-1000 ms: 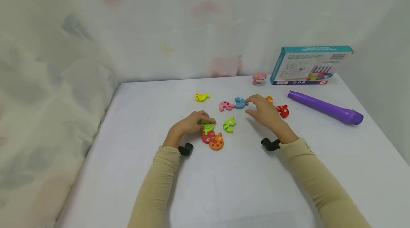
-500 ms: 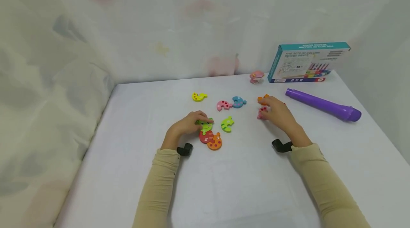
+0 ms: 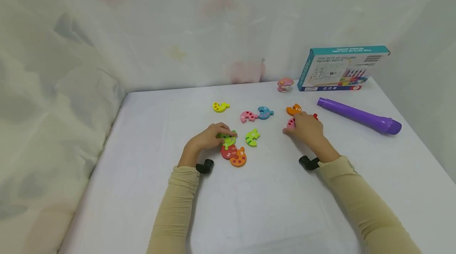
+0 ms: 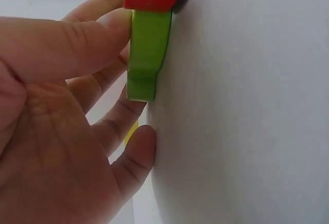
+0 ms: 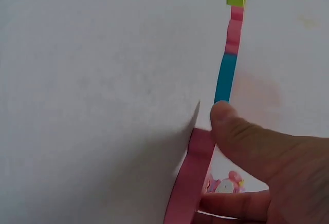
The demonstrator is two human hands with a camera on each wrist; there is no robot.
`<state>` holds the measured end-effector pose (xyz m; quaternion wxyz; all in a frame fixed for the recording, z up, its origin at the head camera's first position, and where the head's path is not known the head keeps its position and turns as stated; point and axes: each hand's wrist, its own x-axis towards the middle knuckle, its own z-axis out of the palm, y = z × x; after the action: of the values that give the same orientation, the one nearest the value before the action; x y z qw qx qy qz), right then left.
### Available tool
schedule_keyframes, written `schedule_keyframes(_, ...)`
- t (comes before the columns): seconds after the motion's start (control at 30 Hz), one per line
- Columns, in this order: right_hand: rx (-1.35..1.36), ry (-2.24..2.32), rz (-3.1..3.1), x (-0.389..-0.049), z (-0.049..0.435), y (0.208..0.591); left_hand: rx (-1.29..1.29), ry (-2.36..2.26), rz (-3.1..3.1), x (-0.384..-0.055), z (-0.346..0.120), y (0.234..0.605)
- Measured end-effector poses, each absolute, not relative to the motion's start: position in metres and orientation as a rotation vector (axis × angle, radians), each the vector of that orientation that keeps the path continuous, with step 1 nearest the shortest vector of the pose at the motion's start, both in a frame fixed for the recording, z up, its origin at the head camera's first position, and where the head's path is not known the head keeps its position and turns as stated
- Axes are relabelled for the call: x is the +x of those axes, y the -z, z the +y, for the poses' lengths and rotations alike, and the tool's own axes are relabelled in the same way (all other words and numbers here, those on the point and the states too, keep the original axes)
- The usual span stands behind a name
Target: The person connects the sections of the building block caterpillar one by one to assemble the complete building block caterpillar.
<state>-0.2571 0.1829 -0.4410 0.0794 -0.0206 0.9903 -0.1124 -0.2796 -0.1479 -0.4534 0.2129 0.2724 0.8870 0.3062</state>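
My left hand (image 3: 208,138) holds the green smiling-face puzzle piece (image 3: 229,140) between thumb and fingers. That piece joins the red piece numbered 2 (image 3: 228,152), which links to the orange piece numbered 3 (image 3: 238,158). In the left wrist view, the thumb presses on the green edge (image 4: 145,49), and the other fingers reach behind it. Over at the right, my right hand (image 3: 310,130) pinches a spotted pink puzzle piece (image 3: 291,123). The right wrist view has the thumb at the end of the pink piece (image 5: 194,175), with fingers on its far side. A red piece (image 3: 315,116) is mostly hidden behind this hand.
Between the hands lie a light green piece (image 3: 252,138), another pink piece (image 3: 248,117) and a blue piece (image 3: 265,113). A yellow piece (image 3: 221,107) and an orange one (image 3: 293,109) are farther back. Behind stand a pink figurine (image 3: 285,84), a box (image 3: 343,68) and a purple microphone (image 3: 360,116).
My right hand has moved right from beside the blue piece to the spotted pink piece, and its fingers have closed on it. The left hand stays at the green face piece.
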Motion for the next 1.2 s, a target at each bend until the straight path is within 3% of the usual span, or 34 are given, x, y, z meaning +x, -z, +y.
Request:
schedule_keyframes(0.2,-0.261,0.329,2.945,-0.249,0.175,0.437,0.774,-0.843,2.463,-0.281,-0.147,0.453)
schedule_keyframes(0.43,-0.609,0.663,2.837,-0.229,0.171,0.441,0.733,-0.84,2.467,-0.282,-0.148,0.45)
schedule_keyframes(0.6,-0.667,0.86,2.748,-0.221,0.166,0.444,0.727,-0.828,2.469,-0.282,-0.148,0.451)
schedule_keyframes(0.9,-0.495,0.472,2.914,-0.22,0.16,0.444,0.752,-0.855,2.456,-0.281,-0.149,0.453)
schedule_keyframes(1.2,-0.916,0.767,2.554,-0.215,0.121,0.439,0.774,-0.863,2.457,-0.28,-0.149,0.452)
